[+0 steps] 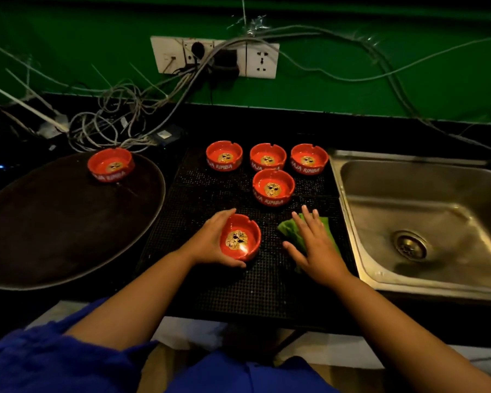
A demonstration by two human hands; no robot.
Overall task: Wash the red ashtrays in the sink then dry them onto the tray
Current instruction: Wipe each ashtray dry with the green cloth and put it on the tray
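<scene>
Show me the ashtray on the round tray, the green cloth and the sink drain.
ashtray on the tray (110, 163): head view, inner floor.
green cloth (288, 231): head view, bare left corner.
sink drain (409, 245): head view, strainer centre.

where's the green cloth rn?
Head view, right of centre: the green cloth lies on the black mat under the right hand, between the ashtray in the left hand and the sink.

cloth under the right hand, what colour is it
Green. The cloth lies under the right hand, seen best in the head view.
</scene>
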